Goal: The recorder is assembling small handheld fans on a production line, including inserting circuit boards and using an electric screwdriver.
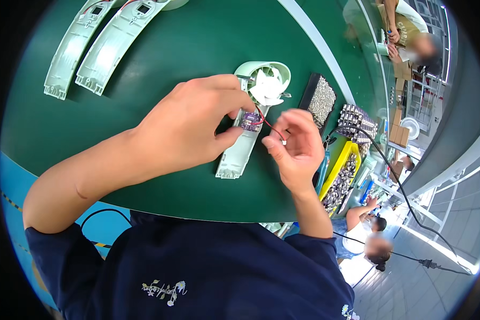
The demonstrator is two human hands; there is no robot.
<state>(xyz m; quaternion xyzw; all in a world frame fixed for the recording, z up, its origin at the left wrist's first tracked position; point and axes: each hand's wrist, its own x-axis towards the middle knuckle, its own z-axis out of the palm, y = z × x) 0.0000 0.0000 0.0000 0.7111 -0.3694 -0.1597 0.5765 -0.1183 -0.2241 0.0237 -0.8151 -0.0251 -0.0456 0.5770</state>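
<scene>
A pale green handheld-fan casing half (234, 159) lies on the table in front of me, its round head at the far end. Inside that head sits a white fan blade (268, 86). A small purple circuit board (250, 121) rests at the casing's upper handle. My left hand (197, 118) reaches over from the left, thumb and index finger closed around the board's edges. A thin red and black wire (272, 128) runs from beside the board to my right hand (298, 146). The right fingers are curled, and the thumb and fingertips hold the wire near its small white plug (284, 142).
Two more pale green casing halves (109, 50) lie at the far left. To the right stand a black tray of small screws (321, 100), a stack of small parts (357, 120) and a yellow bin (336, 173) of metallic parts. A black cable (392, 173) crosses there. Other people work beyond.
</scene>
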